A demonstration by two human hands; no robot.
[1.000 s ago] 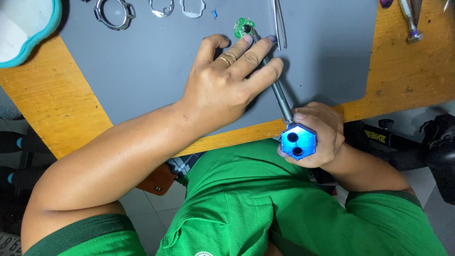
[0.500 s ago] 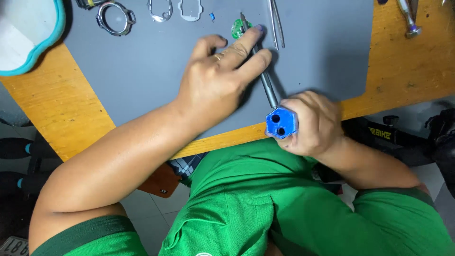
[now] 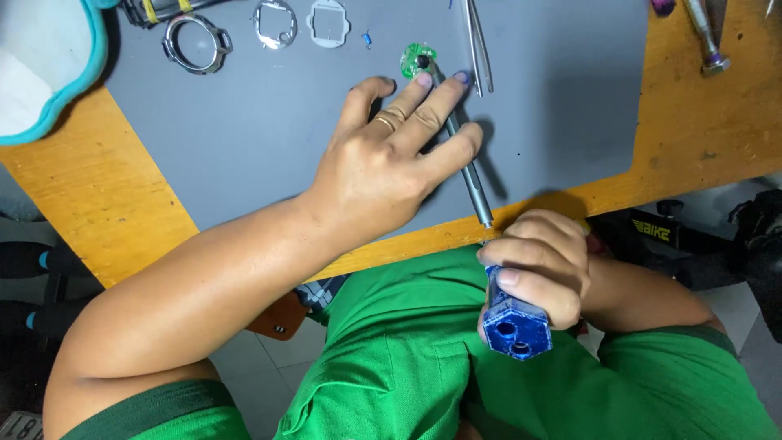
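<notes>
Far left: a white tray with a teal rim [image 3: 49,73] lies on the wooden bench [image 3: 98,204], well away from the fingers.
Above the knuckles: a round metal ring [image 3: 195,42], a metal frame [image 3: 274,22] and a square-windowed plate [image 3: 328,20] lie in a row on the grey mat [image 3: 244,147], apart from the hand.
Left hand [image 3: 387,171]: laid flat on the mat, fingers spread fairly wide and gripping nothing; a ring sits on one finger.
Green part [image 3: 418,59]: a small round green piece with a dark centre, just beyond the left fingertips, one of them touching or nearly touching its edge.
Screwdriver [image 3: 464,155]: its grey shaft runs from the green part down beside and partly under the left fingers; the tip meets the green part.
Tweezers [image 3: 477,41]: just right of the left fingertips, lying on the mat.
Right hand [image 3: 542,269]: at the bench edge, fingers curled tight round the screwdriver's blue hexagonal handle.
Far right: a metal tool [image 3: 707,45] on bare wood.
Below: green clothing, tiled floor.
</notes>
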